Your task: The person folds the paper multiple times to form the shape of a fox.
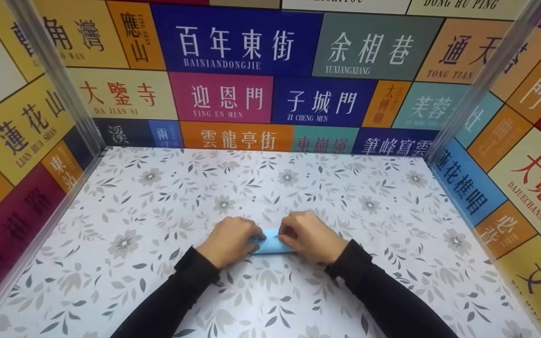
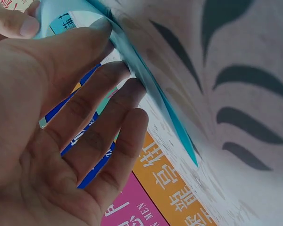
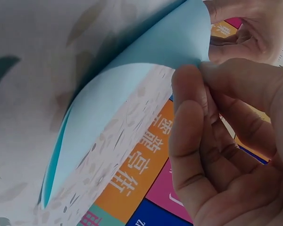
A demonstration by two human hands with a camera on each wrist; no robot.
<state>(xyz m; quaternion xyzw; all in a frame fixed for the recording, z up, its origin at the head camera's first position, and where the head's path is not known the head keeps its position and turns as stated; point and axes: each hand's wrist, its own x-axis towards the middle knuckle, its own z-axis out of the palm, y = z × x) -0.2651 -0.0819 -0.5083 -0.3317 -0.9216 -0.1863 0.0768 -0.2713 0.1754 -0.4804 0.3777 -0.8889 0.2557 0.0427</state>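
Pinching a light-blue paper sheet [image 1: 274,245] from both ends rn, pretty gently tbh. Gripping the right end with the right hand [image 1: 315,239], pressing thumb and index fingertip together on the edge, curling the other fingers in beside them. Pinching at the left end too with the left hand [image 1: 230,241], laying the thumb against the edge and fanning the outer fingers apart. Not making out that left index tip well, fwiw. Bending the sheet over into a loose curve between the grips, resting its lower layer on the floral-print table covering [image 1: 270,300] right below the fingertips. Facing a place-name-print wall [image 1: 237,51] well beyond the grip.

Guessing at something feather-light and thin, flexing easily but probably creasing for good under too hard a squeeze. Not expecting much slipping, judging by the matte look, but expecting some springing open on letting go. Recommending holding near the ends of the free edge, pinching flat, and avoiding squashing the curve midway between the hands.
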